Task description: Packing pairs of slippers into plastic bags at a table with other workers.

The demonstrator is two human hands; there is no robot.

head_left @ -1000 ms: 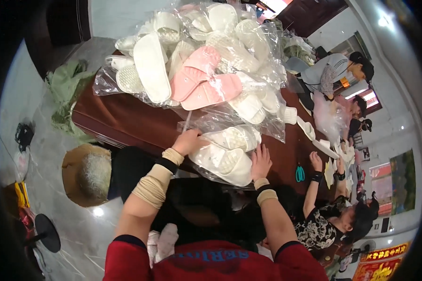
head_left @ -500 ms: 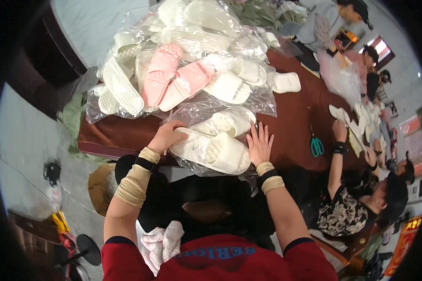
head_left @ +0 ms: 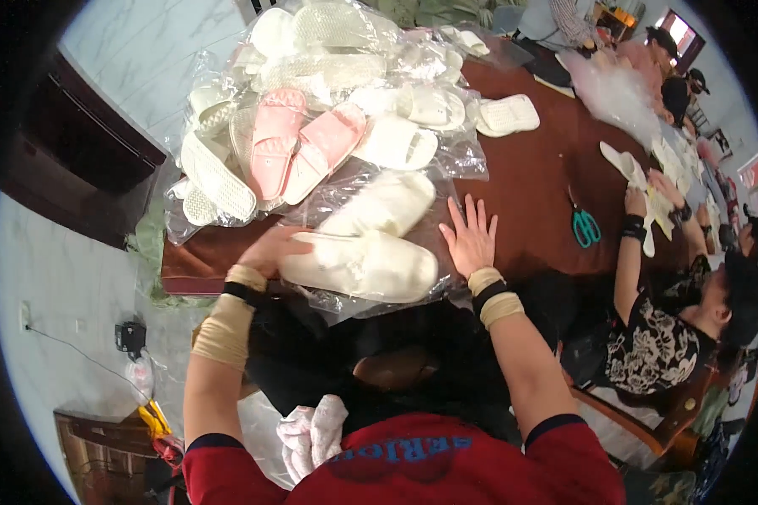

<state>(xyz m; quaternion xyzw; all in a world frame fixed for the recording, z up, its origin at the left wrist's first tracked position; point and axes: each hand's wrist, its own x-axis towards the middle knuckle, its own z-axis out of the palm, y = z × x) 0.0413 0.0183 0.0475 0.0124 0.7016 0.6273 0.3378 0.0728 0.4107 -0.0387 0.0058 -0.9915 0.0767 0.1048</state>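
Note:
A pair of white slippers point(head_left: 387, 268) in a clear plastic bag lies at the table's near edge, one overlapping the other; their surface is slightly blurred. My left hand point(head_left: 271, 250) grips the left end of the nearer slipper through the bag, its fingers curled over the edge. Just right of the pair, my right hand point(head_left: 470, 240) lies flat with fingers spread, by the bag's edge; it holds nothing. Behind them, pink slippers point(head_left: 280, 143) in clear wrapping rest at the front of a heap of bagged white slippers point(head_left: 328, 71).
Teal-handled scissors point(head_left: 584, 227) lie on the brown-covered table point(head_left: 518, 202), right of my hand. A single white slipper point(head_left: 508, 114) sits farther back. At the right, a co-worker's hands point(head_left: 636, 202) handle white pieces. Clear plastic point(head_left: 602, 88) is bunched at the far right.
The bagged slippers have shifted left along with my left hand. My right hand has come away from the slipper's end and its fingers are spread wider. The whole view has shifted.

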